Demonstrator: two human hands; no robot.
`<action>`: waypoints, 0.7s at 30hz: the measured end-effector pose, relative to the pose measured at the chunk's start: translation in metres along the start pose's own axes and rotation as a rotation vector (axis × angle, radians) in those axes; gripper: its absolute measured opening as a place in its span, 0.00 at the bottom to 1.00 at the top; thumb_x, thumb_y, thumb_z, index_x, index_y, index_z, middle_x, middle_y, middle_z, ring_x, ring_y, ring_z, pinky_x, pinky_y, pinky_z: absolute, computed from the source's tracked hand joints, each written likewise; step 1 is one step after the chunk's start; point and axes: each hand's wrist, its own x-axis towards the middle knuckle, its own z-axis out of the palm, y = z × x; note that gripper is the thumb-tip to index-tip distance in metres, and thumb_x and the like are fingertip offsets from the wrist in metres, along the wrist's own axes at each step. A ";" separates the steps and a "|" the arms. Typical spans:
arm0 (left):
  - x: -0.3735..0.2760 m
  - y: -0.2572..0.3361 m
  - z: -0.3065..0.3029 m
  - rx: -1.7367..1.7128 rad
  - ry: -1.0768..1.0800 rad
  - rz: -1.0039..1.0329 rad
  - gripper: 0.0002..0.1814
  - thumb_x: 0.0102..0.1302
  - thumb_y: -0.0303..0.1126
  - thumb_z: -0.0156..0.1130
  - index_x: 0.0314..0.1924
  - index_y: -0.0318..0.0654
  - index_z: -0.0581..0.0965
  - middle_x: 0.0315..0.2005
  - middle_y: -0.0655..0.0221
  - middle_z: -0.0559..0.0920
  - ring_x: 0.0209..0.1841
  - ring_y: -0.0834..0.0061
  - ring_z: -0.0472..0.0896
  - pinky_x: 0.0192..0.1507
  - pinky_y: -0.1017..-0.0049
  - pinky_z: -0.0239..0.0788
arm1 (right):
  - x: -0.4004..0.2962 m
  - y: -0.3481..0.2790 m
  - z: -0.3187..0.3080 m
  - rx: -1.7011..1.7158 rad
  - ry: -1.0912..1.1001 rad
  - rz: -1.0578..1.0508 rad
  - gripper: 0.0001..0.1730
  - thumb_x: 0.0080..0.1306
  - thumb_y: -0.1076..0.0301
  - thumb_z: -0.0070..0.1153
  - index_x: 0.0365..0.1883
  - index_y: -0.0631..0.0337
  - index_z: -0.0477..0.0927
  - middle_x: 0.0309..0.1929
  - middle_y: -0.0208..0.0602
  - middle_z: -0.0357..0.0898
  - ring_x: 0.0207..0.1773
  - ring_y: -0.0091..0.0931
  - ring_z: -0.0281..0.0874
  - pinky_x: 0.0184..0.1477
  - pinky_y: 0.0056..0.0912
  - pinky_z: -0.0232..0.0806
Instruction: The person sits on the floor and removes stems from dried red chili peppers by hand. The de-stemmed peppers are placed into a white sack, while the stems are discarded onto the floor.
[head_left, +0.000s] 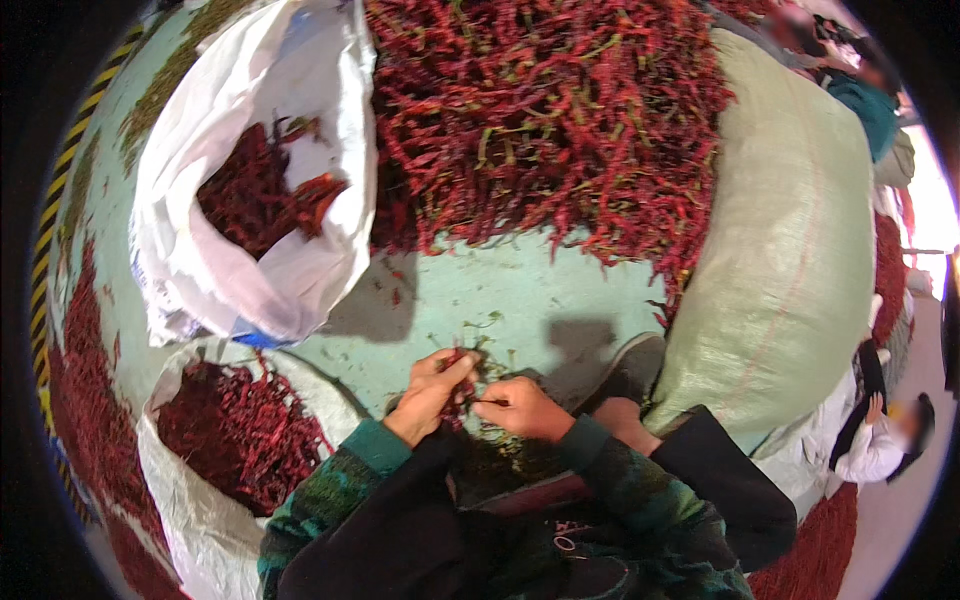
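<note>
My left hand (433, 394) is closed around a small bunch of dried red chili peppers (455, 414), low in the middle of the view. Just right of it, my right hand (523, 409) pinches a thin dark piece, perhaps a stem, between thumb and fingertips. Loose greenish stems (491, 367) lie on the floor around and below both hands. Ahead spreads a large heap of red chili peppers (547, 127), many with their stems on.
A white woven sack (187, 187) holding dark red peppers stands at the upper left, and an open sack (169, 480) of peppers below it. A full pale green sack (795, 225) lies at the right, beside my shoe (634, 367). People sit farther right.
</note>
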 end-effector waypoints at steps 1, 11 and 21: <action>-0.004 0.008 0.007 -0.019 0.004 0.008 0.09 0.66 0.33 0.56 0.39 0.34 0.75 0.23 0.74 0.74 0.22 0.85 0.69 0.21 0.83 0.59 | 0.002 0.004 -0.007 -0.051 -0.002 0.093 0.14 0.58 0.63 0.58 0.24 0.67 0.75 0.18 0.39 0.72 0.22 0.25 0.68 0.26 0.37 0.61; -0.016 -0.007 0.024 0.194 -0.061 0.100 0.08 0.64 0.29 0.57 0.27 0.35 0.75 0.18 0.74 0.75 0.18 0.88 0.68 0.20 0.83 0.58 | 0.020 0.004 0.005 0.573 0.374 0.162 0.05 0.63 0.73 0.54 0.34 0.66 0.77 0.32 0.28 0.77 0.33 0.15 0.70 0.34 0.20 0.65; -0.022 -0.005 0.016 0.761 -0.288 0.624 0.06 0.56 0.19 0.59 0.35 0.33 0.76 0.25 0.65 0.80 0.27 0.76 0.78 0.29 0.76 0.69 | 0.006 -0.006 -0.005 1.035 0.262 0.448 0.05 0.66 0.71 0.50 0.33 0.64 0.74 0.23 0.26 0.68 0.17 0.12 0.54 0.18 0.18 0.48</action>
